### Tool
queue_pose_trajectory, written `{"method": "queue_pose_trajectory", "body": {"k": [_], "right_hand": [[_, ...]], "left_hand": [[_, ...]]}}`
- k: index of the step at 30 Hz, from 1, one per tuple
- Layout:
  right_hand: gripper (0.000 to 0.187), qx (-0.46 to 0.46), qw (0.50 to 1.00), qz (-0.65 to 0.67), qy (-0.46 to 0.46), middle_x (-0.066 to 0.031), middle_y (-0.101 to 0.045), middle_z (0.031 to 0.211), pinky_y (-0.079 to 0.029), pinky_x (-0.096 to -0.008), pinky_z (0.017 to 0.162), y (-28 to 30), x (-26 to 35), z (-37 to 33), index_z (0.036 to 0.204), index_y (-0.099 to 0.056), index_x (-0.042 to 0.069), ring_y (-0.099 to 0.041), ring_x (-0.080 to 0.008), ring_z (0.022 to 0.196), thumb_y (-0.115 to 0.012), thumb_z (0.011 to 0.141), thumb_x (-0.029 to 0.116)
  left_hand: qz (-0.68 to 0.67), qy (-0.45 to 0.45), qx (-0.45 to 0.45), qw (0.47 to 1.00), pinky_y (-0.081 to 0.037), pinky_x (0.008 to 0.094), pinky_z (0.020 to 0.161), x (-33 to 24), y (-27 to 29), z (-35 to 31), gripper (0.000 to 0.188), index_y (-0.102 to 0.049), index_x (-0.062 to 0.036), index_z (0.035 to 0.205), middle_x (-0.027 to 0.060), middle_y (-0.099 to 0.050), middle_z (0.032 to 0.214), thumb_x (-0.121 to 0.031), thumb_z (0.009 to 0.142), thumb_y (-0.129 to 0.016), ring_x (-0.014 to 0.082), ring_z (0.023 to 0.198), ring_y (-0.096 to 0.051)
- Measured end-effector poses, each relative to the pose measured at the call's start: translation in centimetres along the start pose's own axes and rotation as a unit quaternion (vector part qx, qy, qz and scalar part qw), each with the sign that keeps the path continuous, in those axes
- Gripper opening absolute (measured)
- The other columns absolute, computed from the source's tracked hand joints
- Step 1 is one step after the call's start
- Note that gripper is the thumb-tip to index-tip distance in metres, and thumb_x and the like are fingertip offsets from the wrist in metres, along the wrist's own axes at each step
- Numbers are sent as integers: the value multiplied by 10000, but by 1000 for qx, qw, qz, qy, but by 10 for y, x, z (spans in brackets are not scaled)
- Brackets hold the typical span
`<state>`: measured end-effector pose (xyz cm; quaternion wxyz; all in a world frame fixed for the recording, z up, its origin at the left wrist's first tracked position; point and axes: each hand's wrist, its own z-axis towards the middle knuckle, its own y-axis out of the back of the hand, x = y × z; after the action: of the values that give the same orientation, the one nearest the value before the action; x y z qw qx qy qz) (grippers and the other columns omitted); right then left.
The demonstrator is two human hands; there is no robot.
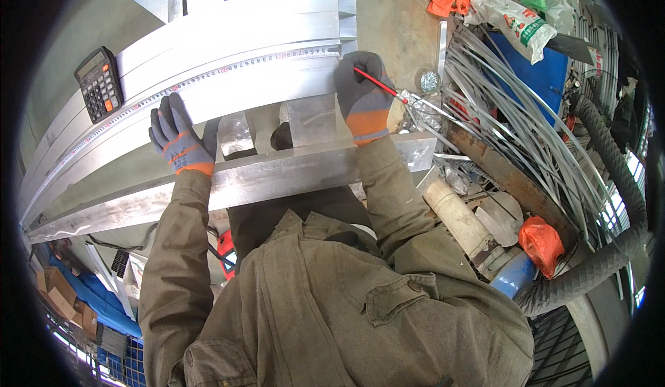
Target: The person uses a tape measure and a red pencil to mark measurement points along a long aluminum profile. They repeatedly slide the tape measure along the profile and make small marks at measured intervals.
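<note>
Several long silver metal profiles (270, 85) lie side by side, looking curved in this view. Along them a tape measure's blade (232, 67) is stretched out, its right end beside my right hand. My left hand (181, 137), in a grey and orange glove, rests with fingers spread on the profile just below the blade. My right hand (365, 96), gloved the same way, is closed at the profiles' right ends. From it a thin red pencil (379, 83) points down to the right. A black calculator (99, 84) with grey and orange keys sits on the profiles at left.
A silver metal beam (284, 177) crosses in front of me under my forearms. To the right lie a heap of thin metal strips (516, 117), an orange bag (542, 245) and a grey corrugated hose (627, 179). Cardboard boxes (64, 297) stand at lower left.
</note>
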<state>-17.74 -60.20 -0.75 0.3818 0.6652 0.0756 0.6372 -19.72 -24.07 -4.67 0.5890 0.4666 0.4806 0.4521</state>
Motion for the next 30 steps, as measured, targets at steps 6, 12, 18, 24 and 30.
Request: {"method": "queue_pose_trajectory", "body": {"k": [6, 12, 18, 24, 30], "right_hand": [[63, 2, 999, 27, 39, -40, -676, 819, -513, -327, 693, 1, -2, 3, 1034, -726, 74, -629, -135, 749, -784, 1022, 93], [66, 2, 999, 45, -7, -27, -681, 822, -520, -312, 701, 1, 2, -1, 1037, -726, 69, -623, -123, 750, -788, 1020, 81], [70, -1, 999, 44, -4, -10, -689, 828, -527, -312, 709, -3, -1, 1, 1049, -730, 62, -628, -113, 763, -791, 1017, 79], [74, 29, 997, 30, -58, -68, -727, 935, -566, -330, 770, 0, -17, -8, 1096, -719, 55, -671, -153, 832, -766, 1042, 74], [282, -23, 921, 344, -184, -55, -741, 1109, -594, -357, 867, -8, -23, -29, 1295, -730, 36, -704, -186, 969, -620, 1170, 264]], "left_hand": [[-4, -1, -1, 1000, -220, 662, 1357, 0, 0, -1, 1099, -357, -135, 1809, 190, -391, 1811, -575, 944, -873, 489, 1667, -326], [2, 4, 9, 1000, -217, 663, 1359, 0, 0, 0, 1099, -358, -129, 1808, 192, -391, 1812, -568, 943, -876, 494, 1667, -323], [0, 2, 13, 1000, -218, 661, 1361, -1, 2, 1, 1101, -360, -121, 1805, 192, -390, 1815, -554, 940, -884, 485, 1668, -328], [5, 10, 25, 1000, -221, 657, 1363, -2, 2, 1, 1104, -337, -122, 1816, 192, -391, 1816, -551, 953, -876, 470, 1669, -335], [5, 58, 109, 992, -219, 660, 1360, -3, 3, 3, 1198, -305, 2, 1798, 241, -385, 1816, -596, 933, -879, 502, 1677, -309]]}}
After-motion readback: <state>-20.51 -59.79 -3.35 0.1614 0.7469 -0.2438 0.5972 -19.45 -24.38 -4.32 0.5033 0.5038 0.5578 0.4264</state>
